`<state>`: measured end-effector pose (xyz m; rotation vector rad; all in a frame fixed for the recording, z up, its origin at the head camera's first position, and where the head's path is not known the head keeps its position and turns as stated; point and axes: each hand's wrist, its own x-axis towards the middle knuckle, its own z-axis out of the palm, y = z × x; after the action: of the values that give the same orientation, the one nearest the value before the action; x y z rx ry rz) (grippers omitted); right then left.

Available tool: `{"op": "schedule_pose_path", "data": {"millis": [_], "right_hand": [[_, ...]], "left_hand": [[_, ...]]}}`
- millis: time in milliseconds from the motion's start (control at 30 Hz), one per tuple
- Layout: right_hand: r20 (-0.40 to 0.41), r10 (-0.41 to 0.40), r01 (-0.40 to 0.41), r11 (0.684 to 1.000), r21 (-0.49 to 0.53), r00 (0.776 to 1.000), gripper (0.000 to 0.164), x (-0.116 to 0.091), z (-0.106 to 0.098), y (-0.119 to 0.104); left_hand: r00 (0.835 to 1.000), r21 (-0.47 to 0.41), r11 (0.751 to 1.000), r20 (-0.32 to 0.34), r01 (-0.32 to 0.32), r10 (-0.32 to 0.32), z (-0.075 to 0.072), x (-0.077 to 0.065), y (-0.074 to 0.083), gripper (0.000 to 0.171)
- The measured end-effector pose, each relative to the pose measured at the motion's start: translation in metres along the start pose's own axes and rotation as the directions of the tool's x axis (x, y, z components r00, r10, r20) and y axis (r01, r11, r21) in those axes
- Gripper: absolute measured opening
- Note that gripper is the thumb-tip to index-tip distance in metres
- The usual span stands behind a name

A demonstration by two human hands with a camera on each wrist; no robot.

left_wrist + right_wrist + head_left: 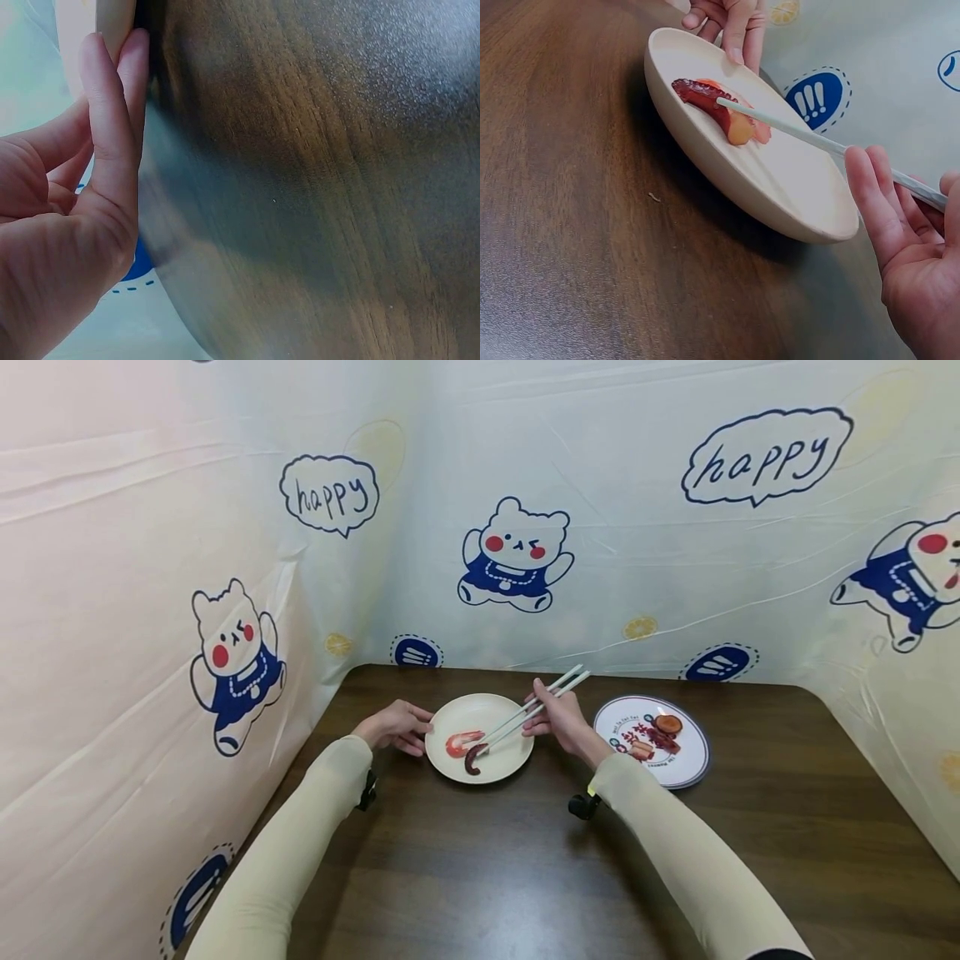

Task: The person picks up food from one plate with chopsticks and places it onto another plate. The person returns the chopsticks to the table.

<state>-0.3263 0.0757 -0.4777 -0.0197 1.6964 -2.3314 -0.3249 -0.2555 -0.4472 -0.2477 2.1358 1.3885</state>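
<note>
A cream plate (450, 766) carries an orange-pink shrimp (459, 743) and a curled dark red tentacle piece (699, 94), which overlaps the shrimp in the right wrist view. My left hand (395, 727) pinches the plate's left rim; in the right wrist view its thumb lies over the rim. Pale chopsticks (536, 705) are in the grip of my right hand (558, 720), at the plate's right side. Their tips meet the tentacle piece. In the left wrist view, fingers (112, 127) of the left hand are against the plate's edge (114, 26).
To the right of my right hand lies a white plate (693, 760) with a dark rim, printed lettering and several food pieces on it. Everything rests on a dark wooden table (480, 868). A pale printed cloth (637, 560) hangs behind and along both sides.
</note>
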Motion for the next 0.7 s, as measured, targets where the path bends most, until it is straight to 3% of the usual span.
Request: {"op": "schedule_pose_path", "data": {"millis": [233, 700], "right_hand": [[0.016, -0.036, 0.036, 0.999, 0.014, 0.999, 0.046, -0.002, -0.002, -0.009], [0.03, -0.031, 0.031, 1.0, 0.004, 0.999, 0.047, -0.008, -0.003, -0.015]], "left_hand": [[1.0, 0.005, 1.0, 0.002, 0.003, -0.003, 0.0, -0.001, 0.001, 0.047], [1.0, 0.004, 1.0, 0.01, 0.0, 0.0, -0.002, -0.001, 0.0, 0.048]]}}
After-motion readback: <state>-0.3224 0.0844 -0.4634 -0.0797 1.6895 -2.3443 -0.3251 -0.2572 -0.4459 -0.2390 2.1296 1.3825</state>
